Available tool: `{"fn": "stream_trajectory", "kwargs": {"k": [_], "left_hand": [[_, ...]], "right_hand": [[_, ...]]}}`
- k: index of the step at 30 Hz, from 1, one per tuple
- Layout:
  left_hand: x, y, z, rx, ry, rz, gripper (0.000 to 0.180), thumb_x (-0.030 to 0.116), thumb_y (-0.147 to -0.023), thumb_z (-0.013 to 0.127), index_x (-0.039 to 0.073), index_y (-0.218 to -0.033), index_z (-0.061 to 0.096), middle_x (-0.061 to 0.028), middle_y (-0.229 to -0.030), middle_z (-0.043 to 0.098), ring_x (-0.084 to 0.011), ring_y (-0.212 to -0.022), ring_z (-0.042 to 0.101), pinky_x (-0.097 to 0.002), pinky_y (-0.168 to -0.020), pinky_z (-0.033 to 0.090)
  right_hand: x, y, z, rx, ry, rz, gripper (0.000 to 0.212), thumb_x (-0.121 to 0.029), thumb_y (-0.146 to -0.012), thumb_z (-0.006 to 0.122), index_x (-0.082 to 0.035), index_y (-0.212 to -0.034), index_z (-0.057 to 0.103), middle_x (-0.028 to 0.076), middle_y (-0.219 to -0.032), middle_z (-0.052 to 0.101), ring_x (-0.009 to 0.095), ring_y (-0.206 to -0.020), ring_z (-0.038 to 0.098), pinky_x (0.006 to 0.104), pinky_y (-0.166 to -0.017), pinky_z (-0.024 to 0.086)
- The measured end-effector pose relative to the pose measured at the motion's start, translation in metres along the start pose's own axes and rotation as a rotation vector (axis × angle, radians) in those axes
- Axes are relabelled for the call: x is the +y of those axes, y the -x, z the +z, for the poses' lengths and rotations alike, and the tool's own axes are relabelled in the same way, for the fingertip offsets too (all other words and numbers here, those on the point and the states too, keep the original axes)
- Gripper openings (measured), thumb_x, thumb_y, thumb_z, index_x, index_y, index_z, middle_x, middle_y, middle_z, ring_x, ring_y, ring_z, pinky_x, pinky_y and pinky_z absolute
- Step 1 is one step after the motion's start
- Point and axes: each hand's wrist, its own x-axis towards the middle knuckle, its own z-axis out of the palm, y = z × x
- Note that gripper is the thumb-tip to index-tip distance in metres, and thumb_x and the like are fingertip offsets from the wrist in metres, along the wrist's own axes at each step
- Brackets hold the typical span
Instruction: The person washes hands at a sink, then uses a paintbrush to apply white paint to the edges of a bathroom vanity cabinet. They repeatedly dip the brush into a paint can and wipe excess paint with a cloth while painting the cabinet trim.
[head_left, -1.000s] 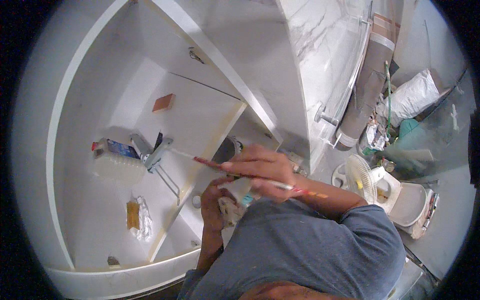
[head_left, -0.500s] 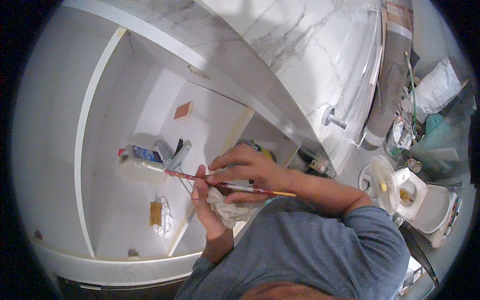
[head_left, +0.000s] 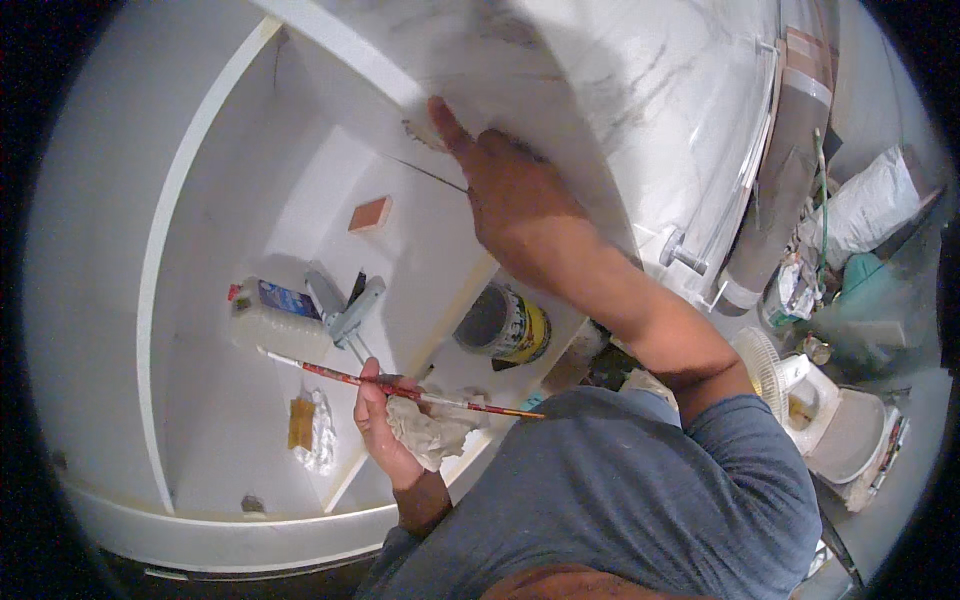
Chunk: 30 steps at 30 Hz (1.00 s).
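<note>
A thin paintbrush (head_left: 330,373) with a white tip and a mottled red-and-white handle is pinched in the fingers of my left hand (head_left: 382,430). That hand also has a crumpled beige cloth (head_left: 430,430) bunched in its palm. My right hand (head_left: 515,185) is stretched forward over the front edge of the white cabinet (head_left: 350,60). Its index finger points out at a rough, chipped spot (head_left: 424,136) on that edge, touching or nearly so. The other fingers are mostly hidden beneath the hand, and nothing shows in it.
Inside the cabinet are a clear plastic jug (head_left: 275,318), a grey tool (head_left: 350,310), a reddish-brown block (head_left: 370,214), crumpled foil (head_left: 318,435) and a paint can (head_left: 505,325). A marble-patterned slab (head_left: 640,90) adjoins it. Rightward stand a fan (head_left: 760,370) and a toilet (head_left: 840,410).
My right hand has left the brush and reached forward to the cabinet edge, uncovering the paint can. My left hand keeps the brush and cloth, slightly lower and further left.
</note>
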Motion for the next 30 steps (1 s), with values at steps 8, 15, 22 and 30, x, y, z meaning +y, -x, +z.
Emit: {"fn": "stream_trajectory", "kwargs": {"k": [8,15,22,30], "left_hand": [[-0.02,-0.017,-0.037,-0.063,0.104,-0.046,0.051,0.036,-0.098,0.067,-0.002,-0.132,0.058,-0.0137,-0.088,0.071,-0.0172,-0.068,0.067,-0.0289,-0.062,0.055],[-0.029,-0.026,-0.049,-0.051,0.177,-0.096,0.051,0.033,-0.098,0.067,-0.005,-0.131,0.059,-0.0124,-0.087,0.072,-0.0154,-0.073,0.068,-0.0279,-0.064,0.054],[-0.038,-0.031,-0.053,-0.055,0.183,-0.176,0.055,0.034,-0.097,0.069,-0.006,-0.133,0.057,-0.0117,-0.089,0.072,-0.0146,-0.073,0.067,-0.0282,-0.066,0.054],[-0.043,-0.034,-0.062,-0.074,0.216,-0.163,0.052,0.035,-0.097,0.068,-0.004,-0.131,0.06,-0.0113,-0.089,0.073,-0.0146,-0.072,0.068,-0.0277,-0.066,0.056]], "right_hand": [[-0.015,-0.013,-0.005,0.028,0.114,-0.044,0.08,0.002,-0.087,0.055,-0.018,-0.159,0.027,0.023,-0.1,0.066,0.041,-0.092,0.067,0.05,-0.081,0.056],[-0.021,-0.013,-0.003,0.07,0.132,-0.023,0.071,0.006,-0.091,0.052,-0.024,-0.154,0.038,0.028,-0.099,0.066,0.047,-0.088,0.064,0.0516,-0.077,0.05],[-0.021,-0.011,-0.003,0.024,0.167,-0.006,0.075,0.009,-0.088,0.051,-0.024,-0.154,0.038,0.03,-0.094,0.063,0.047,-0.086,0.063,0.046,-0.064,0.042],[-0.018,-0.007,-0.001,0.029,0.252,-0.017,0.084,0.013,-0.081,0.05,-0.025,-0.155,0.037,0.023,-0.081,0.06,0.04,-0.074,0.062,0.0472,-0.066,0.042]]}}
